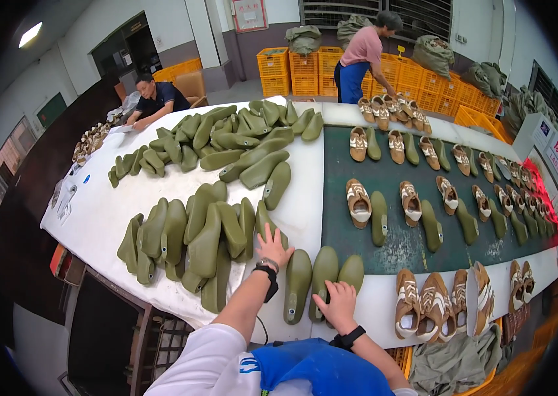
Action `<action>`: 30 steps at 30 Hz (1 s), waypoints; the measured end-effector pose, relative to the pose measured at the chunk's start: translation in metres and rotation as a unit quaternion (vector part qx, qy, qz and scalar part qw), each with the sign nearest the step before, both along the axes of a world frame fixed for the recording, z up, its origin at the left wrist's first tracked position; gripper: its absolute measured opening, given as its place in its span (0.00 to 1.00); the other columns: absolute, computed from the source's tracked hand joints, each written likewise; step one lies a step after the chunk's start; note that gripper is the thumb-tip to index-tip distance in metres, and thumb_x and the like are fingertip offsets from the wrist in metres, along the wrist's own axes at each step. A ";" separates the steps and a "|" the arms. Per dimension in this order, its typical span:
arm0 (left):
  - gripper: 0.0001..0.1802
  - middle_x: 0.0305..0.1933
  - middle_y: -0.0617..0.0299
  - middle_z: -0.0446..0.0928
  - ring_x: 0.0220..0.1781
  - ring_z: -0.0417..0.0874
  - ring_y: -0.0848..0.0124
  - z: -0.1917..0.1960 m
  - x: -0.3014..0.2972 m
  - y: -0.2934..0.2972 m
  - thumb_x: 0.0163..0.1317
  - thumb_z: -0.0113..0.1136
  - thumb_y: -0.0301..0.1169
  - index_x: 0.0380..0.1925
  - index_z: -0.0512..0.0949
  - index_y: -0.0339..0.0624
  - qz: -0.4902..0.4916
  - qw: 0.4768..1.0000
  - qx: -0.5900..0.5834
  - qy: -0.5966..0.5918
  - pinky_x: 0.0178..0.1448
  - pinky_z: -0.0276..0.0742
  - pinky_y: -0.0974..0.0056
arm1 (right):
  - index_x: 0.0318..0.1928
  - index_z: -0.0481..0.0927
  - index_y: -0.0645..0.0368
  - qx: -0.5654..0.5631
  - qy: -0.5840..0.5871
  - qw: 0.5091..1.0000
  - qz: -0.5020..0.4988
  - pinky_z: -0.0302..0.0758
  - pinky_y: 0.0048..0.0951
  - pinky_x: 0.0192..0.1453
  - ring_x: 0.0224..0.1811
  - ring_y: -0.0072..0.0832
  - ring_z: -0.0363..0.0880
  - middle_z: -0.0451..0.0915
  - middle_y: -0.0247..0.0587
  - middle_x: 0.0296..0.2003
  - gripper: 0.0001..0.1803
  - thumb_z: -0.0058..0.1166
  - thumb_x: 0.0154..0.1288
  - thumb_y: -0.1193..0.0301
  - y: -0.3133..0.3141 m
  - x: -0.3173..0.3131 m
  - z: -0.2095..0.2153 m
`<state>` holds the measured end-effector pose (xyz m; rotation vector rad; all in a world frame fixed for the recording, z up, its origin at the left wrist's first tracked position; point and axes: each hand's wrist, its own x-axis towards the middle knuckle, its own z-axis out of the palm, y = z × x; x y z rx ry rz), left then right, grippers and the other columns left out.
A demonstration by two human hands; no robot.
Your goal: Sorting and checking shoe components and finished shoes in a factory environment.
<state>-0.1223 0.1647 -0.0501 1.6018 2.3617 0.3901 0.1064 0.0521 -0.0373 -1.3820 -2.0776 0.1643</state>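
Green shoe lasts lie in a loose heap on the white table. My left hand (274, 249) reaches to the heap's right edge, fingers spread, the fingertips at an upright green shoe last (263, 219). Three more lasts stand in a row in front of me: a left one (298, 277), a middle one (324, 264) and a right one (352, 269). Over the near part of the middle and right lasts lies my right hand (338, 307), thumb and fingers apart and touching them. Both wrists wear black bands.
A green conveyor belt (365, 256) carries rows of brown-and-white sneakers (358, 201) with lasts beside them. More sneakers (434, 298) stand on the near white ledge. Across the table one person (358, 66) handles shoes; another (160, 96) sits at left. Orange crates (303, 72) line the wall.
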 end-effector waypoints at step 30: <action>0.30 0.64 0.43 0.58 0.56 0.68 0.38 0.012 -0.111 -0.014 0.40 0.65 0.28 0.49 0.72 0.38 0.066 0.978 0.172 0.103 0.60 0.68 0.48 | 0.45 0.78 0.58 -0.015 -0.003 1.000 0.006 0.59 0.48 0.60 0.51 0.41 0.69 0.77 0.42 0.36 0.26 0.63 0.49 0.56 0.003 -0.011 -0.001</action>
